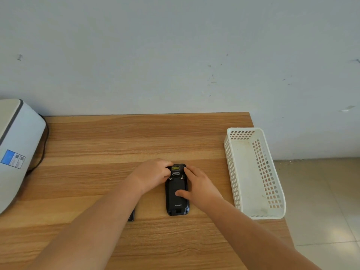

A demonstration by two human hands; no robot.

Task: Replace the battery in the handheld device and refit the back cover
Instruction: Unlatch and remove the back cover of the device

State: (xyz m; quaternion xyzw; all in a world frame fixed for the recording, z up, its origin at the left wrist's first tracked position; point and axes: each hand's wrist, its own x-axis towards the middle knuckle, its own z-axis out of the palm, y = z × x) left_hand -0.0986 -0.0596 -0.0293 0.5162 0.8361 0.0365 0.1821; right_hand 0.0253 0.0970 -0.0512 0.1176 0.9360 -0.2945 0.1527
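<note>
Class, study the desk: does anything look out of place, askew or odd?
Mostly tidy. The handheld device lies face down and square under both hands. Two oddities: the white basket overhangs the table's right edge, and a small dark object sits half hidden under the left forearm, too covered to identify.

The bench (136, 137) was smooth wood-grain laminate. On it lay a matt black plastic handheld device (176, 199); right of it, a perforated white plastic basket (253, 172).
</note>
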